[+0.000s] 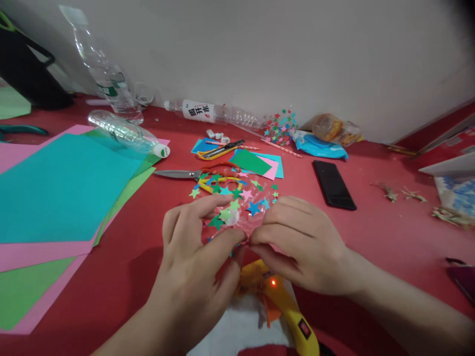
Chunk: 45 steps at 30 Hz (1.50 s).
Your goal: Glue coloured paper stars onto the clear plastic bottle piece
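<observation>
A clear plastic piece dotted with paper stars (253,208) in green, blue and pink sits between my hands. My left hand (196,252) curves around its near left side, the thumb reaching to the near edge. From the right, my right hand (304,242) brings its thumb and fingertips together at that same edge, meeting the left thumb. Whatever is pinched there is tiny and mostly hidden. Just below lies a yellow glue gun (297,311) with a lit red light, on a white sheet (237,331). Behind the starred piece are orange-handled scissors (178,174).
Coloured paper sheets (70,188) spread at left under a lying bottle (122,131). Farther back are a yellow box cutter (220,150), small paper pieces (254,163) and another star-covered clear piece (280,127). A black phone (334,184) lies at right. An upright bottle (111,84) leans left.
</observation>
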{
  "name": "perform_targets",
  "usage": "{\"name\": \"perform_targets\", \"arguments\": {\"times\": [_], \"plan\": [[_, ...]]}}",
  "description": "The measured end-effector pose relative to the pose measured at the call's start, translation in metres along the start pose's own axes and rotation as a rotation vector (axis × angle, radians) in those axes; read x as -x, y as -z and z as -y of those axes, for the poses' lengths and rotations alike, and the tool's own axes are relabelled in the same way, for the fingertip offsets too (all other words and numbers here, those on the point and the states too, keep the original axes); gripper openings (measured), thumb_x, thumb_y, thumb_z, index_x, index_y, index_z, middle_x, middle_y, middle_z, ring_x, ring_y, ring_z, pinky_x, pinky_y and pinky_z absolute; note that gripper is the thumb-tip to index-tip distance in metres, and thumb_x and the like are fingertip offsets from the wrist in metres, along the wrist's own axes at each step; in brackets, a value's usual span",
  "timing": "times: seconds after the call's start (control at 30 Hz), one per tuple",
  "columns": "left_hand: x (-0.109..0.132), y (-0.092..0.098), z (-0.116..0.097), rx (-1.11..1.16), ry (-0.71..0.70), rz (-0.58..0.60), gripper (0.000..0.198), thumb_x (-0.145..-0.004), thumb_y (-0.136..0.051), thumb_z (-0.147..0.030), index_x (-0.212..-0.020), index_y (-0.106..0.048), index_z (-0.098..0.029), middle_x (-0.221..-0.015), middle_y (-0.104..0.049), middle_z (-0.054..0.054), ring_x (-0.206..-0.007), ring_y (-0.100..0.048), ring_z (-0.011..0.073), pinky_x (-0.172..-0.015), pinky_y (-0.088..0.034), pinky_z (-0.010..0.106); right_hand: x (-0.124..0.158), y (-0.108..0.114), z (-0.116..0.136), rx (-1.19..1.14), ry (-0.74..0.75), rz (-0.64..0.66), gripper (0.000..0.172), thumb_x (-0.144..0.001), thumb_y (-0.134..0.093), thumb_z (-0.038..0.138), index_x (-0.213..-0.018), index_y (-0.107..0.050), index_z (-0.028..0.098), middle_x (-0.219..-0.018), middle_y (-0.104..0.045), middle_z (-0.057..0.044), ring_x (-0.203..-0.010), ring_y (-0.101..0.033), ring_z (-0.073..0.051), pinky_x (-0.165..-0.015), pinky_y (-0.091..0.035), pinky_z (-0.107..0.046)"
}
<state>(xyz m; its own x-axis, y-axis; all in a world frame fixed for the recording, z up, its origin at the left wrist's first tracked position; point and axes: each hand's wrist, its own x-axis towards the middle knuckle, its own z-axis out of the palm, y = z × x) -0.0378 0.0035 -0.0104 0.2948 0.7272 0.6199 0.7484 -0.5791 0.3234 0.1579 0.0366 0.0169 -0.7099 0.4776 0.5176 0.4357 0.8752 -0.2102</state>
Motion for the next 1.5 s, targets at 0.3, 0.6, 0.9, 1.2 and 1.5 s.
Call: {"name": "perform_targets", "arguments": {"times": [0.3, 0.6, 0.9, 1.2, 1.5], "plan": [[-0.0004, 0.0026, -0.0025, 0.039, 0.013, 0.014, 0.021, -0.079, -0.059, -0.017, -0.098, -0.062, -0.025, -0.130, -0.050, 0.012, -0.110, -0.051, 0.0330, -0.086, -0.043, 0.053, -0.0011, -0.0031, 0.0003, -0.022, -0.024, -0.030, 0.014, -0.094, -0.052, 0.015, -0.086, -0.064, 0.014, -0.083, -0.068, -0.007, -0.079, -0.058, -0.017, -0.071, -0.044, -0.032], [-0.0022, 0.0017, -0.0026, 0.066, 0.073, 0.027, 0.017, -0.081, -0.058, -0.015, -0.091, -0.067, -0.025, -0.129, -0.049, 0.011, -0.108, -0.049, 0.0326, -0.085, -0.042, 0.051, -0.0032, -0.0038, 0.0027, -0.075, -0.085, -0.046, 0.010, -0.089, -0.056, 0.011, -0.085, -0.065, 0.011, -0.082, -0.065, -0.006, -0.074, -0.049, -0.015, -0.071, -0.040, -0.029], [-0.0048, 0.0038, -0.0047, 0.073, 0.126, 0.038, 0.016, -0.084, -0.056, -0.017, -0.087, -0.069, -0.027, -0.128, -0.051, 0.006, -0.110, -0.049, 0.0301, -0.088, -0.043, 0.050, -0.0034, -0.0027, 0.0041, -0.079, -0.116, -0.043, 0.014, -0.091, -0.056, 0.013, -0.083, -0.067, 0.009, -0.079, -0.064, -0.007, -0.072, -0.048, -0.015, -0.069, -0.039, -0.030], [-0.0041, 0.0027, -0.0021, 0.074, 0.121, 0.026, 0.016, -0.084, -0.056, -0.018, -0.086, -0.068, -0.028, -0.129, -0.051, 0.005, -0.115, -0.049, 0.0314, -0.091, -0.043, 0.055, -0.0045, -0.0028, 0.0047, -0.099, -0.130, -0.041, 0.014, -0.090, -0.055, 0.011, -0.081, -0.066, 0.009, -0.078, -0.063, -0.006, -0.071, -0.048, -0.014, -0.067, -0.038, -0.029], [-0.0051, 0.0016, -0.0045, 0.093, 0.145, 0.036, 0.014, -0.082, -0.058, -0.020, -0.087, -0.066, -0.030, -0.139, -0.046, 0.005, -0.127, -0.045, 0.0367, -0.098, -0.034, 0.065, -0.0044, -0.0031, 0.0053, -0.091, -0.117, -0.043, 0.017, -0.091, -0.054, 0.012, -0.079, -0.066, 0.008, -0.076, -0.062, -0.006, -0.070, -0.045, -0.013, -0.066, -0.036, -0.028]]}}
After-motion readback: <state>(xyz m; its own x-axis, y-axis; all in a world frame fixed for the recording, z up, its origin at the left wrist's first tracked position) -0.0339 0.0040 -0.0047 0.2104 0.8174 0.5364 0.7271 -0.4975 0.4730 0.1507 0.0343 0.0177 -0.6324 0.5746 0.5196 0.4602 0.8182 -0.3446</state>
